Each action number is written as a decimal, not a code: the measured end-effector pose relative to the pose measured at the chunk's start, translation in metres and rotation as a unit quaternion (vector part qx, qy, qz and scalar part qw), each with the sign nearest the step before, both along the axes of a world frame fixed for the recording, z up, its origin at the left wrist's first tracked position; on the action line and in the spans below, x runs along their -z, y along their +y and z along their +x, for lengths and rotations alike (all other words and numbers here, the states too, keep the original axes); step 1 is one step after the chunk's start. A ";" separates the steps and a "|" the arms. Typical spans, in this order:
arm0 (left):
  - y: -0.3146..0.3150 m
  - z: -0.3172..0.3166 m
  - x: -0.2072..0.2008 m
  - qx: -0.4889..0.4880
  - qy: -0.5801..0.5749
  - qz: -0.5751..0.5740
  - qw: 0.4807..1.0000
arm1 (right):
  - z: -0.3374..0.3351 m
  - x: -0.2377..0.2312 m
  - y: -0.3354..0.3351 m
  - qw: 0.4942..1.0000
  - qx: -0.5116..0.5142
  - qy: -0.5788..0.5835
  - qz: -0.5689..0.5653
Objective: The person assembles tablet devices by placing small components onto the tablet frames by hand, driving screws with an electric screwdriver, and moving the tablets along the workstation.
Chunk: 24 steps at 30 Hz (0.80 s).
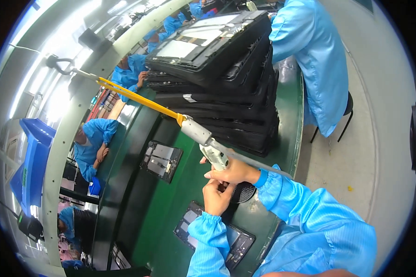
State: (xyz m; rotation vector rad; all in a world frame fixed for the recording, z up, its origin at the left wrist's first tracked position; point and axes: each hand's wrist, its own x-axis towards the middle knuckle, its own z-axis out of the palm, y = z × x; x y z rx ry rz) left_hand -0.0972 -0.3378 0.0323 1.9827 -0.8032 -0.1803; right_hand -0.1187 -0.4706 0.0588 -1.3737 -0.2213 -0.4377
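My right hand [238, 171] is wrapped round a pale electric screwdriver [196, 131], which hangs at a slant from a yellow elastic band [136, 97]. Just below it, my left hand [216, 197] has its fingers pinched together by the screwdriver's lower end. Whatever those fingers hold is hidden. Under my left forearm lies an opened tablet [241, 244] with its inner parts exposed; the blue sleeve covers its middle. Beside my hands sits a round black piece with a dotted mesh surface [243, 193], partly hidden by my right wrist.
A tall, uneven stack of black trays [217, 108] bearing opened tablets rises beyond my hands. Another opened tablet [162, 160] lies on the green work surface [155, 221] to the left. A co-worker in blue [316, 60] is at the far right; others line the left side. A blue bin [34, 161] hangs at left.
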 end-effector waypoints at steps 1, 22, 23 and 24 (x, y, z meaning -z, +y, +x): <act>-0.002 0.001 0.000 -0.002 -0.019 0.008 1.000 | 0.002 -0.001 -0.002 0.999 0.022 -0.011 -0.025; 0.031 -0.019 -0.007 0.125 -0.232 0.160 0.951 | -0.004 -0.020 -0.016 0.999 0.029 0.026 0.013; 0.029 -0.017 -0.008 0.120 -0.252 0.165 0.946 | -0.002 -0.021 -0.017 1.000 0.027 0.013 0.006; 0.028 -0.019 -0.009 0.106 -0.239 0.169 0.950 | 0.001 -0.015 -0.013 0.999 0.027 -0.020 -0.008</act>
